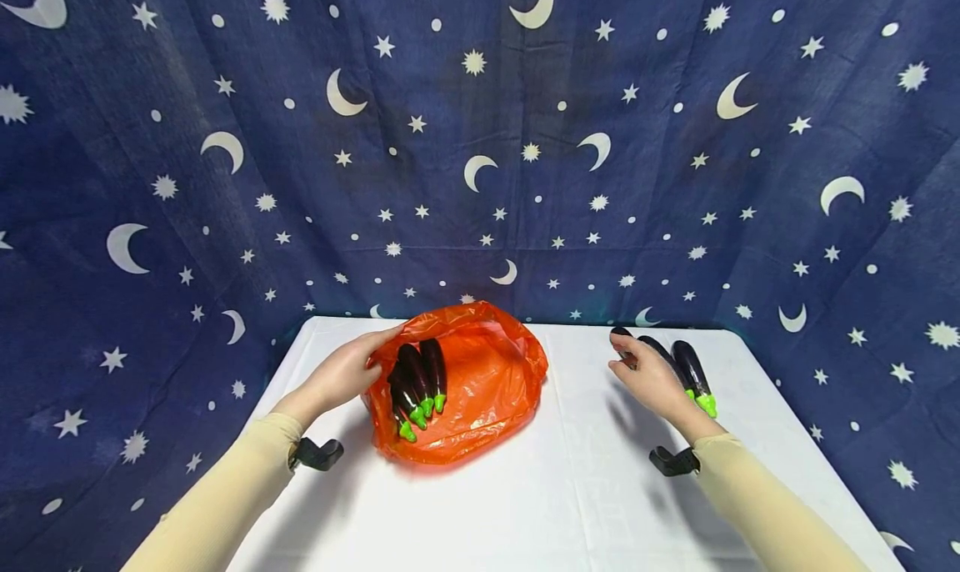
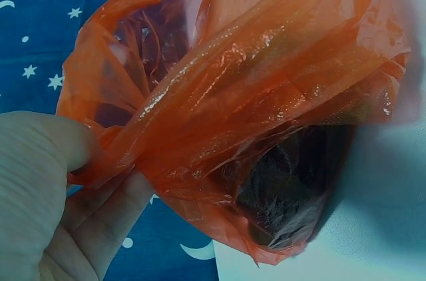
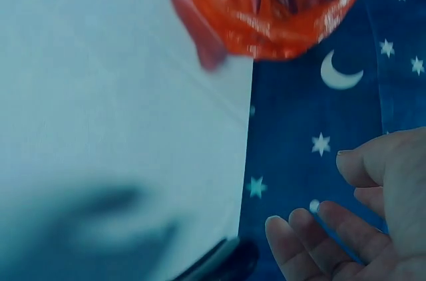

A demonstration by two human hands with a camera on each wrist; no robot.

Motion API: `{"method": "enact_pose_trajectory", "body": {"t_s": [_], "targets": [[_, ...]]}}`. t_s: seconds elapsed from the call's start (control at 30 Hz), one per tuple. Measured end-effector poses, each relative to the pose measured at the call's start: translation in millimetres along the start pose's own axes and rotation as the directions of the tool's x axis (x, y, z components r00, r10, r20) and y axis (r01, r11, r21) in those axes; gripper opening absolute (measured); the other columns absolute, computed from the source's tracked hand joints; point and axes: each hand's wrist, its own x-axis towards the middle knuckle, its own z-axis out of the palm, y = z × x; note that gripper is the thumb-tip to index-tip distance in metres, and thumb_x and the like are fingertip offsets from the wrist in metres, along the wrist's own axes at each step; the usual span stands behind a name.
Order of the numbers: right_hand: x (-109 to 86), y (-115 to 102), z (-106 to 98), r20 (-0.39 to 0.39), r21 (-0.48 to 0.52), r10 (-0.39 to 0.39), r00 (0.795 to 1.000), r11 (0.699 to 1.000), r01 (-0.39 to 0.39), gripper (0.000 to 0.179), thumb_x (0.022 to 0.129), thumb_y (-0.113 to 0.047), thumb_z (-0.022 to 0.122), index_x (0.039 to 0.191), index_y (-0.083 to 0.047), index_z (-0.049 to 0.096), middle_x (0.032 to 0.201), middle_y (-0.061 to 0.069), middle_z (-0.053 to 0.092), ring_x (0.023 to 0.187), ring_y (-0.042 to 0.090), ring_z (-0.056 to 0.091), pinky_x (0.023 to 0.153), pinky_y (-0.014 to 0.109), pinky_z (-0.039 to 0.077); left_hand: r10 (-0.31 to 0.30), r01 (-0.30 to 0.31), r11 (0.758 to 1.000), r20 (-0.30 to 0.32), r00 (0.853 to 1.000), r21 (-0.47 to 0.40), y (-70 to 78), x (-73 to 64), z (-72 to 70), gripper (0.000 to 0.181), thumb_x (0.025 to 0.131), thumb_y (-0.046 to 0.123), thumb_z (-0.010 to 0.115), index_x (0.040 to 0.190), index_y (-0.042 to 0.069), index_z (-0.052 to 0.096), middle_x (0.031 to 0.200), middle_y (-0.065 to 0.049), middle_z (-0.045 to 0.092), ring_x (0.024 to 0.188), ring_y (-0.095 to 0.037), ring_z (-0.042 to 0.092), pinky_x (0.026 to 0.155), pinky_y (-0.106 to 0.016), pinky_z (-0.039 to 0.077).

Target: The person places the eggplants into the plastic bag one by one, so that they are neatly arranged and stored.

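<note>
An orange plastic bag (image 1: 491,388) lies on the table with its mouth open toward me. Several dark purple eggplants (image 1: 417,372) with green stems rest side by side in its left part. My left hand (image 1: 341,372) pinches the bag's left rim between thumb and fingers; in the left wrist view the film (image 2: 219,114) bunches at the fingertips. On the right, my right hand (image 1: 654,380) is above the table, beside more eggplants (image 1: 692,372), partly covering them. The right wrist view shows this hand (image 3: 379,221) with loosely bent, parted fingers holding nothing, near a dark eggplant end (image 3: 233,260).
A white cloth covers the table (image 1: 480,514). Behind it and along both sides hangs a dark blue curtain (image 1: 450,138) printed with moons and stars. Each wrist carries a black strap mount (image 1: 317,454).
</note>
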Motion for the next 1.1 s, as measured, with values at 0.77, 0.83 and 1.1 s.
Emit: {"method": "enact_pose_trajectory", "body": {"t_s": [0.77, 0.83, 1.1], "targets": [[-14.5, 53.0, -48.7, -0.020, -0.109, 0.234, 0.972, 0.966, -0.235, 0.061, 0.104, -0.024, 0.054, 0.152, 0.009, 0.037, 0.142, 0.036, 0.048, 0.125, 0.051, 0.052, 0.102, 0.063, 0.042, -0.021, 0.021, 1.000, 0.000, 1.000, -0.002, -0.8, -1.6, 0.3, 0.072, 0.089, -0.005, 0.059, 0.157, 0.014, 0.044, 0.147, -0.015, 0.055, 0.135, -0.035, 0.051, 0.114, -0.055, 0.037], [-15.2, 55.2, -50.1, -0.024, -0.107, 0.235, 0.972, 0.966, -0.237, 0.061, 0.103, -0.023, 0.054, 0.151, 0.010, 0.037, 0.142, 0.036, 0.049, 0.125, 0.051, 0.052, 0.102, 0.062, 0.042, -0.023, 0.023, 1.000, 0.000, 1.000, 0.001, -0.6, -1.6, 0.1, 0.072, 0.090, -0.005, 0.059, 0.157, 0.014, 0.044, 0.147, -0.015, 0.055, 0.135, -0.035, 0.051, 0.114, -0.055, 0.037], [-19.1, 63.4, -54.1, -0.045, -0.104, 0.236, 0.971, 0.965, -0.240, 0.060, 0.101, -0.019, 0.057, 0.148, 0.013, 0.038, 0.137, 0.038, 0.051, 0.123, 0.053, 0.053, 0.101, 0.063, 0.042, -0.016, 0.016, 1.000, -0.002, 1.000, -0.005, -0.2, -2.1, 0.1, 0.071, 0.090, -0.005, 0.059, 0.157, 0.014, 0.044, 0.147, -0.015, 0.055, 0.135, -0.035, 0.051, 0.114, -0.055, 0.037]]}}
